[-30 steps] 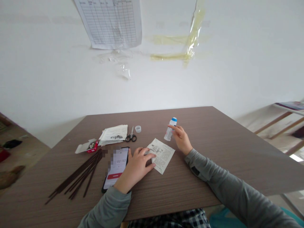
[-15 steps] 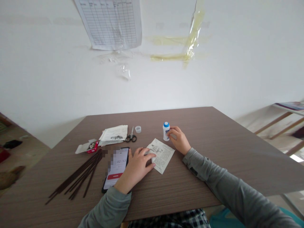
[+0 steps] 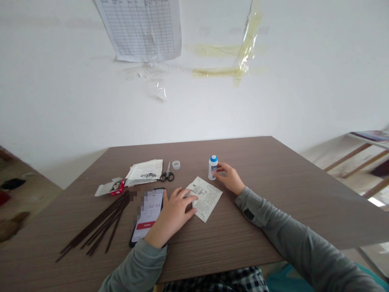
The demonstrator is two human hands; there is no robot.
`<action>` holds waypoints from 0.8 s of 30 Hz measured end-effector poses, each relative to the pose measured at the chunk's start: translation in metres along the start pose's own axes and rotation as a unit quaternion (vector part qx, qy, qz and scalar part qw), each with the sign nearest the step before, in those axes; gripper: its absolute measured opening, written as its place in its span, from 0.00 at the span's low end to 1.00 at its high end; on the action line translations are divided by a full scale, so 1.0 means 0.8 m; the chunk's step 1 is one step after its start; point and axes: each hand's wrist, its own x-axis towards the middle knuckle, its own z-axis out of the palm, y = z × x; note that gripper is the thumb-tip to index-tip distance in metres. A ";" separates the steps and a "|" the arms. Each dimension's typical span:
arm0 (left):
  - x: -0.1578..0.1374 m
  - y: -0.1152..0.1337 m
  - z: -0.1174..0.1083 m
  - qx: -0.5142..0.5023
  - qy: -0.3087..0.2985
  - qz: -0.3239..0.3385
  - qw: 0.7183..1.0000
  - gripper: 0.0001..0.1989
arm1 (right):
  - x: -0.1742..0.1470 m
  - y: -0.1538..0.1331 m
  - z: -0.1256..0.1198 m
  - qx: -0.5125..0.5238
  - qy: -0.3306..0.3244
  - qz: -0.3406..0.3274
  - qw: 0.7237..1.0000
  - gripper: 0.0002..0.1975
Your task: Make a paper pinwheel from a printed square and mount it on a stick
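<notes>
On the table lies a square of printed paper (image 3: pixel 208 200), turned like a diamond, with a small drawing and lines of text. My left hand (image 3: pixel 173 211) rests on its left edge, fingers spread, the wrist crossing the right side of a phone (image 3: pixel 148 215). Just beyond the paper, a small white bottle (image 3: pixel 212 169) with a blue cap stands upright. Thumb and fingers of my right hand (image 3: pixel 230 178) are curled against the bottle's right side; the fingertips behind it are partly hidden.
Left of the paper lie black-handled scissors (image 3: pixel 167 174), a clear plastic cap (image 3: pixel 176 165), a stack of printed papers (image 3: pixel 144 172) and an opened red box (image 3: pixel 117 187) of small pieces. Several dark thin sticks (image 3: pixel 100 221) lie beside the phone. A white wall (image 3: pixel 212 113) meets the table's far edge.
The bottle has turned slightly and shows more of its label, with my right hand still at it. My left hand stays on the paper. The camera view has shifted a little.
</notes>
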 end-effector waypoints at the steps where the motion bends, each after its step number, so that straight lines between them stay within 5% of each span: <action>1: 0.000 0.000 -0.001 0.003 -0.004 -0.003 1.000 0.24 | 0.001 0.001 0.000 -0.003 -0.001 0.002 1.000 0.22; 24: 0.003 -0.018 0.003 -0.001 0.015 -0.011 1.000 0.24 | 0.111 -0.005 0.095 0.095 -0.052 0.054 0.993 0.22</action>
